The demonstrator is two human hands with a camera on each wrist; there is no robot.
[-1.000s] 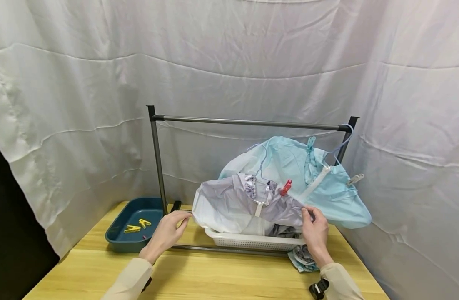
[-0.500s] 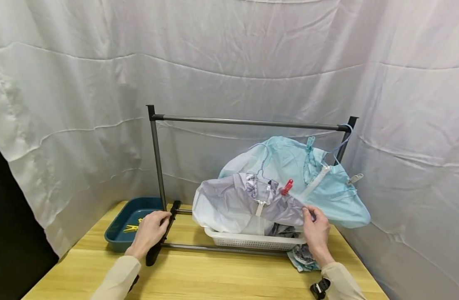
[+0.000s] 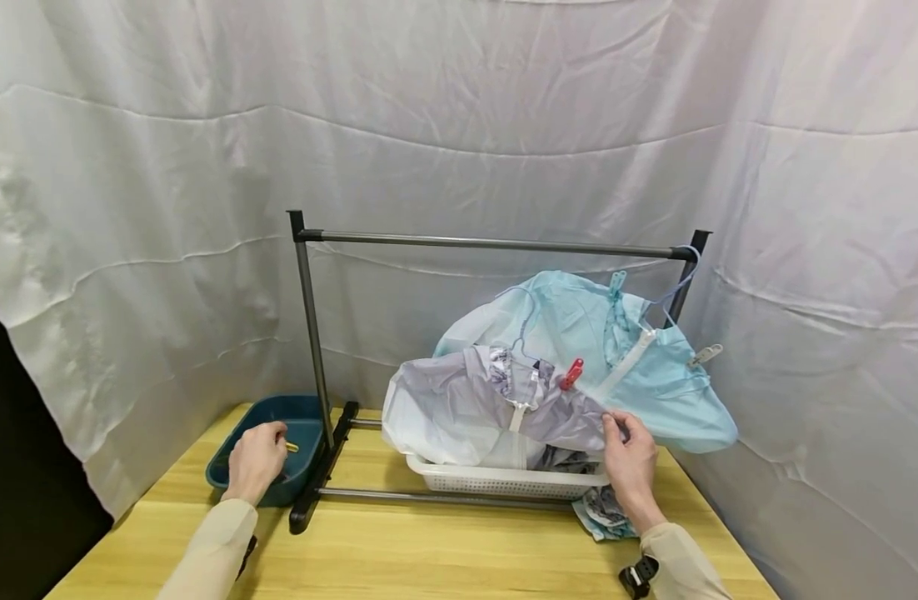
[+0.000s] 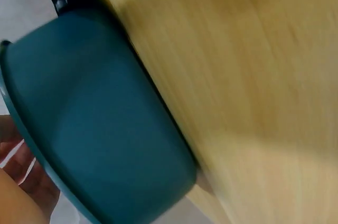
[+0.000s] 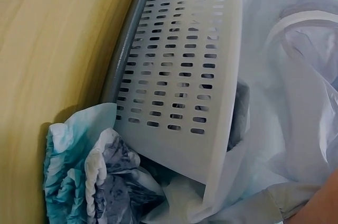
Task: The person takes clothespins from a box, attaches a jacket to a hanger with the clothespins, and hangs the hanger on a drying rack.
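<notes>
In the head view my left hand (image 3: 256, 460) reaches into the dark teal basin (image 3: 222, 475), with a yellow clothespin (image 3: 291, 447) close to its fingertips. The left wrist view shows loosely bent fingers (image 4: 33, 179) behind the basin's rim (image 4: 39, 155); no held thing is visible there. My right hand (image 3: 630, 462) pinches the right side of a lavender and white zip jacket (image 3: 459, 408). That jacket lies over a white basket (image 3: 504, 481), a blue hanger (image 3: 525, 329) in its neck and a red clothespin (image 3: 572, 374) on its shoulder.
A dark metal rack (image 3: 496, 243) stands over the basket. At its right end a light blue jacket (image 3: 571, 317) hangs, with a teal clothespin (image 3: 617, 282) and a white clothespin (image 3: 705, 356) on it. Bunched cuffs (image 3: 605, 512) spill onto the wooden table (image 3: 414, 550).
My left hand has left the lavender jacket's left side and moved left past the rack's post into the basin. The right hand keeps its pinch on the jacket.
</notes>
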